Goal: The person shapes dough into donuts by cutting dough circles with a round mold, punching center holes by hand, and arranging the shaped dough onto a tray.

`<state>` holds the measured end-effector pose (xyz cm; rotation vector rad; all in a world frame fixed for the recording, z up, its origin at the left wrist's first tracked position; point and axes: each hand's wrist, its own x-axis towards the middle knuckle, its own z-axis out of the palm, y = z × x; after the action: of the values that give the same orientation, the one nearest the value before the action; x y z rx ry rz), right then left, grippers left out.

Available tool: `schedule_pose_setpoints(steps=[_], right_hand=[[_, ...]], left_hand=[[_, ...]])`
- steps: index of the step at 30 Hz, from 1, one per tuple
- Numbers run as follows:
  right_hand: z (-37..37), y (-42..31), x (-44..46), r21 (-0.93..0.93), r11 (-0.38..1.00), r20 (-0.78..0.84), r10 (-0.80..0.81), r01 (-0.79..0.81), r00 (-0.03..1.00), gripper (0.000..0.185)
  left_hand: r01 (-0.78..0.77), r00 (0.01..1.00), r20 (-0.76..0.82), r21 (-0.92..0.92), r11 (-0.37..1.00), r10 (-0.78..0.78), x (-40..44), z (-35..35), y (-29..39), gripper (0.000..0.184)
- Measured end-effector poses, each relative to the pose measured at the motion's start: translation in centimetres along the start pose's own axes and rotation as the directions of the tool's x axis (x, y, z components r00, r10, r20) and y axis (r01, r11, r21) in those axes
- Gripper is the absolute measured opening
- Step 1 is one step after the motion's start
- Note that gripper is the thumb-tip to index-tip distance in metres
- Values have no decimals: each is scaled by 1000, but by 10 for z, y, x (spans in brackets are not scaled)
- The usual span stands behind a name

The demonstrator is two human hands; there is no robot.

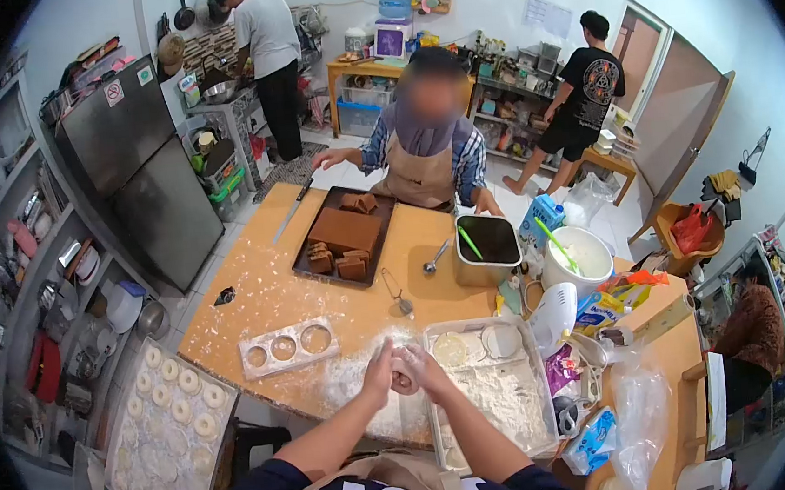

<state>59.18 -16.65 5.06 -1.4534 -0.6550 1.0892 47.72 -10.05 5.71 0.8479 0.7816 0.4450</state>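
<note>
My left hand and my right hand are pressed together around a small lump of dough, just above the floured table edge. Fingers of both hands are dusted white, and the palms hide part of the dough. To the right of my hands lies a flour-filled tray with flat dough rounds at its far end. On the left rests a floured board with three round holes. Beyond my hands is a small strainer with a wire handle.
Ring-shaped doughs cover a floured tray at lower left. Across the table, a person stands behind brown cake on a dark tray, near a long knife. A square tub, white bucket and packets crowd the right side.
</note>
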Motion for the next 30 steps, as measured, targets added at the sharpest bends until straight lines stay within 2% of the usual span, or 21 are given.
schedule_pose_setpoints(steps=[1,2,3,5,6,8,9,10,13,14,17,18,21,22,25,26,27,29,30], right_hand=[[-4,1,-1,-99,994,109,45,-34,993,36],[-4,3,-5,18,999,68,35,-36,997,35],[3,-6,-10,126,992,-24,22,-19,999,35],[18,-25,-20,324,945,-209,25,45,978,36],[22,-33,-26,337,942,-159,53,4,986,35],[16,-25,-20,90,995,23,49,-51,999,32],[14,-30,-21,-44,997,109,64,-60,992,30],[16,-33,-25,-130,991,27,13,-9,1000,27],[31,-48,-31,315,936,-285,-67,159,956,25],[30,-38,-26,382,906,-287,-74,185,955,21],[33,-41,-28,345,921,-222,-110,184,969,19],[37,-45,-25,288,933,-241,-149,218,959,19],[47,-52,-20,426,903,-59,-33,56,998,23],[48,-50,-13,386,912,83,112,-135,990,26],[82,-48,-7,108,986,157,110,-127,982,27],[93,-42,-4,89,994,167,51,-67,985,28],[107,-40,-3,155,987,122,31,-50,992,28],[151,-35,-1,278,960,50,12,-26,999,28],[181,-35,-8,378,925,22,-58,45,998,25]], left_hand=[[61,996,49,217,974,-74,0,-5,3,65],[16,998,53,195,981,-27,0,-5,-2,59],[-30,999,15,-31,999,31,-5,3,-3,58],[-150,988,-101,-461,875,117,-16,25,-4,55],[-139,988,-125,-492,859,88,-17,22,-4,53],[-63,995,-92,-145,987,50,-19,10,5,53],[-24,997,-76,38,999,27,-20,5,10,54],[-13,1000,12,58,998,12,-22,4,13,55],[-182,983,-101,-361,914,156,-23,20,1,56],[-177,983,-133,-473,863,128,-23,21,2,57],[-99,989,-143,-459,883,36,-20,9,6,57],[-111,987,-158,-526,843,31,-16,6,7,56],[-147,979,-199,-524,839,48,-23,-3,18,55],[-99,981,-195,-509,855,-3,-29,-10,25,54],[-92,986,-150,-156,983,68,-40,-55,37,54],[-179,964,-215,-77,981,159,-40,-70,32,51],[-198,957,-257,-257,946,131,-46,-78,31,52],[-281,935,-346,-576,768,83,-62,-103,30,55],[-308,913,-396,-513,801,98,-74,-126,29,55]])
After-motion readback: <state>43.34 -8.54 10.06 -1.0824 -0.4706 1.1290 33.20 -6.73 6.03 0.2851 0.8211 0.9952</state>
